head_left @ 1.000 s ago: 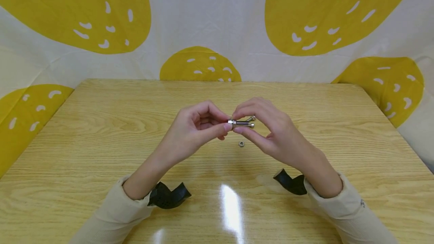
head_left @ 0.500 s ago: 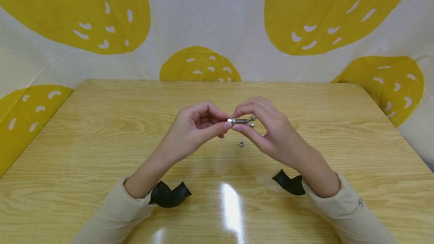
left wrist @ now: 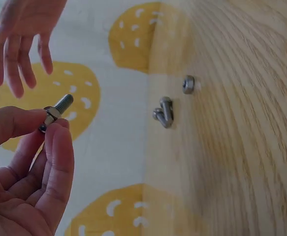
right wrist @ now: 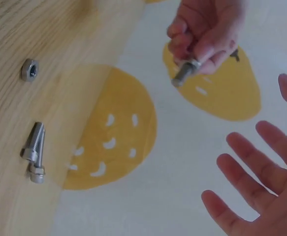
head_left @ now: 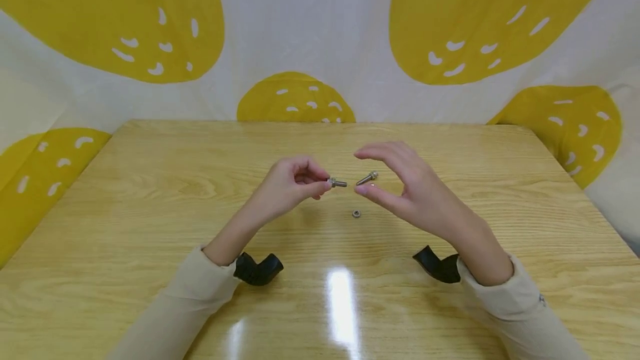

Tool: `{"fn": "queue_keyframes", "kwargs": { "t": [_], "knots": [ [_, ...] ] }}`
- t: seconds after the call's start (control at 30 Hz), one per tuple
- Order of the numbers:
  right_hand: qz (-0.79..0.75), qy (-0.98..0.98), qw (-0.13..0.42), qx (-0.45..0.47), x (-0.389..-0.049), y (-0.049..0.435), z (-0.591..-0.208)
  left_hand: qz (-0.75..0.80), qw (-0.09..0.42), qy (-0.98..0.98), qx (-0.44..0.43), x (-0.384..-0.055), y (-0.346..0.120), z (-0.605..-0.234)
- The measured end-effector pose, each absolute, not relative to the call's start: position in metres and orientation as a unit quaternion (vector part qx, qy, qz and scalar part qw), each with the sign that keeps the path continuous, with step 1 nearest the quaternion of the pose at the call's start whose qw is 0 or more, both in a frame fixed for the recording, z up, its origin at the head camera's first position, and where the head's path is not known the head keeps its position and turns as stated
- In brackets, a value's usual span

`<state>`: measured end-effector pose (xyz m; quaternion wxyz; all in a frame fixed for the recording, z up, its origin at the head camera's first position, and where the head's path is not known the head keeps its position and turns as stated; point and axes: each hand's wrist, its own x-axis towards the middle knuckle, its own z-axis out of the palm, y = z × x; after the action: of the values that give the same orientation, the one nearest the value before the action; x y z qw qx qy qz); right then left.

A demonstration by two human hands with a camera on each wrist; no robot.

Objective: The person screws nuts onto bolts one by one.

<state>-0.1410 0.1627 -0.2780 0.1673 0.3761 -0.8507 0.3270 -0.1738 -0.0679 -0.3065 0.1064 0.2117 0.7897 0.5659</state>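
My left hand [head_left: 290, 193] pinches a silver bolt [left wrist: 63, 103] between thumb and fingertips, its threaded end pointing right. A hex nut [left wrist: 52, 113] sits on the bolt right at the fingertips; the bolt's head end is mostly hidden by them. My right hand [head_left: 407, 185] is held apart to the right, thumb and fingers spread, holding nothing. Below it on the table lie two more bolts [right wrist: 33, 142], crossed over each other. One of them carries a nut [right wrist: 37, 170] close to its head. A loose hex nut [head_left: 356, 214] lies on its own nearer to me.
The wood-grain table [head_left: 150, 226] fills the foreground, with a bright glare patch in front. A white cloth with yellow shapes [head_left: 295, 96] hangs along its back edge. Black curved pieces [head_left: 259, 269] stick out from both cuffs.
The right hand has let go of the bolt and nut, opened and drawn back to the right. The left hand has moved slightly left and still pinches the bolt.
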Motion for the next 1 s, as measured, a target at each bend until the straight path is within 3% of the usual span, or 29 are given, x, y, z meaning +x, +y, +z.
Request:
{"fn": "queue_keyframes", "kwargs": {
  "t": [0.33, 0.63, 1.0],
  "knots": [
    [0.229, -0.918, 0.068, 0.318, -0.139, 0.175, -0.284, 0.490, 0.187, 0.834, 0.172, -0.204, -0.066, -0.340],
    [0.129, -0.935, 0.093, 0.318, -0.145, 0.183, -0.297, 0.465, 0.246, 0.839, 0.137, -0.212, -0.064, -0.351],
    [0.088, -0.951, 0.085, 0.284, -0.148, 0.186, -0.298, 0.446, 0.235, 0.853, 0.134, -0.210, -0.065, -0.352]
  ]
}}
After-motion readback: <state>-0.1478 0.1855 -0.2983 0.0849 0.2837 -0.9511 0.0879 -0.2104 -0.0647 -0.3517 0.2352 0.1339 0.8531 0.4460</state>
